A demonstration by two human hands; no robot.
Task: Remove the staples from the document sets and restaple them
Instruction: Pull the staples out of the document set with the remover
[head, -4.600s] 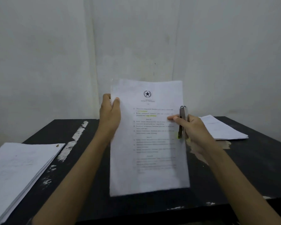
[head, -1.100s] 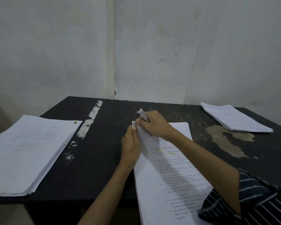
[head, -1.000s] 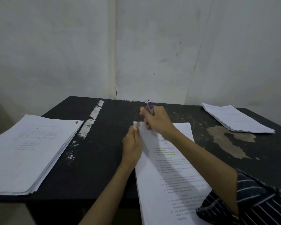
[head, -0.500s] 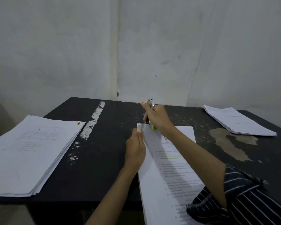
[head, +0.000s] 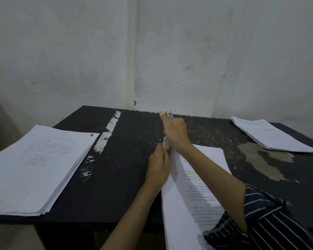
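- The right hand [head: 175, 134] is closed around a stapler [head: 169, 116]. The stapler's metal end pokes out above the thumb, and its lower end is hidden inside the fist.
- Just below that fist and touching it, the left hand [head: 159, 166] pinches the raised top corner of a document set [head: 181, 210]. The corner is curled up between the two hands.
- From the hands back toward the person, the rest of the document set lies flat on the black worktop [head: 130, 177]. Its near end hangs over the near edge, and printed lines with yellow highlighting show on the top page.
- The right forearm crosses over the document, with a dark, white-striped sleeve [head: 269, 222] at the elbow.
- Well off to the left of the left hand sits a thick stack of papers [head: 38, 168], with a small brown speck at its far corner.
- Between that stack and the hands, a white scuffed streak [head: 108, 132] runs along the worktop.
- To the right of the right hand is a worn tan patch [head: 264, 159], and beyond it lies a thinner stack of papers [head: 271, 136].
- Behind the worktop stands a pale wall [head: 170, 51].
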